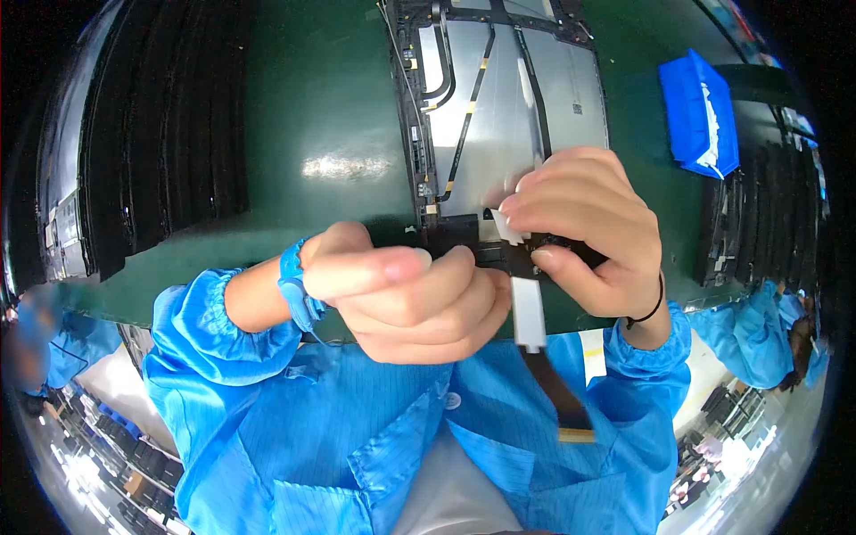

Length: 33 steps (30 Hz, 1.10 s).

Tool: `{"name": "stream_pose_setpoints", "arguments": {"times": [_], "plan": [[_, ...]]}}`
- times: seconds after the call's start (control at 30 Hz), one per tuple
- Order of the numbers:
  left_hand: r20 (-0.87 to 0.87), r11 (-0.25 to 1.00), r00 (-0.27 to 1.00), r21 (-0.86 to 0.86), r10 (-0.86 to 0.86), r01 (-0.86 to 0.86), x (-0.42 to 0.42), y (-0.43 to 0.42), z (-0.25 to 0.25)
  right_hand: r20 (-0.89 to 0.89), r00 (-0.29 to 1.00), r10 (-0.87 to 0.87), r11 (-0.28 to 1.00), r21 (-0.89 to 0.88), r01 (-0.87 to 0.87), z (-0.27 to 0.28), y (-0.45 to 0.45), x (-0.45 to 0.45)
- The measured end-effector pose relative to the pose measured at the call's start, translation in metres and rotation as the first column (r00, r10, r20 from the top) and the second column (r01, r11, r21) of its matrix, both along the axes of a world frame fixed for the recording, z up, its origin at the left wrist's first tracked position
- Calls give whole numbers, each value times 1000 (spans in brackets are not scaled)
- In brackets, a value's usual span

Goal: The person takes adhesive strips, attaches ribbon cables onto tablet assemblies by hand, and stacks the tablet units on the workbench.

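Observation:
In front of me lies a flat electronic device housing [499, 116] with a silver inner plate, black edges and thin black cables. My left hand [406, 290] is closed over its near edge, fingers curled and thumb on top; whatever lies inside them is hidden. My right hand [593, 227] pinches a small white strip [510, 228] between thumb and fingers at the near edge of the housing. Between the hands a brown flat ribbon cable [555, 392] hangs over the table edge towards me. It carries a white rectangular patch [528, 312] and has a gold-coloured end.
Several black panels [169, 125] stand in a row on the left of the green table [312, 80]. At the right are a blue bin [687, 116] with white material inside and more dark panels [758, 214]. Other people in blue sleeves [749, 334] sit at both sides.

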<state>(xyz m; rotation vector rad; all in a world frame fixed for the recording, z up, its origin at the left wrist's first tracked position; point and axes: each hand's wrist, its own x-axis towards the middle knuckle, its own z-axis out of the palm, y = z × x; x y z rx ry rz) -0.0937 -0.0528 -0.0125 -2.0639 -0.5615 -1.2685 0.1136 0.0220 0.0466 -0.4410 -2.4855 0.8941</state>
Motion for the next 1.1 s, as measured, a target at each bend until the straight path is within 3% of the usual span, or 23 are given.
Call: {"name": "stream_pose_setpoints", "arguments": {"times": [0.03, 0.07, 0.17, 0.2, 0.27, 0.3, 0.4, 0.57, 0.73, 0.9, 1.03, 1.1], "plan": [[-3, 998, 1000, -56, 3, -4, 2, 1, 2, 2, 1000, 0, 1000, 3, 0, -1, 0, 0], [159, 999, 986, -7, -50, 52, 9, 8, 4, -2, 1000, -4, 1000, 7, 4, -3, 0, 1], [407, 985, 911, -118, -67, 125, 17, -4, 8, -11, 1000, -6, 1000, 28, 7, -6, -2, 0], [381, 967, 925, -241, 15, 84, 16, -6, 10, -15, 1000, -4, 999, 44, 5, -7, -2, 0], [217, 942, 974, -337, 66, 11, 6, -3, 15, -12, 1000, -5, 999, 33, 6, -9, -2, 2], [217, 941, 974, -338, 64, 13, 5, -3, 12, -8, 1000, -6, 1000, 21, 6, -10, -2, 3], [135, 992, 989, -117, 67, -51, 5, 1, 3, -35, 999, 1, 1000, 23, 0, -13, -2, 4], [60, 985, 985, -74, 161, -157, 5, 0, 3, -52, 998, -24, 999, -45, 21, -9, -1, 3], [-97, 993, 995, -109, 33, -44, -6, 4, 14, -115, 989, -88, 996, 1, 89, -18, -7, -6], [-144, 994, 989, -111, -39, 23, -11, 6, 18, -202, 968, -151, 983, -137, 125, -20, -15, -14], [-200, 995, 975, -37, -101, 95, -11, 11, 18, -141, 975, -174, 965, -224, 140, -10, -16, -13], [-213, 992, 969, -24, -129, 127, -10, 14, 19, -46, 981, -191, 974, -130, 183, -3, -16, -12]]}}
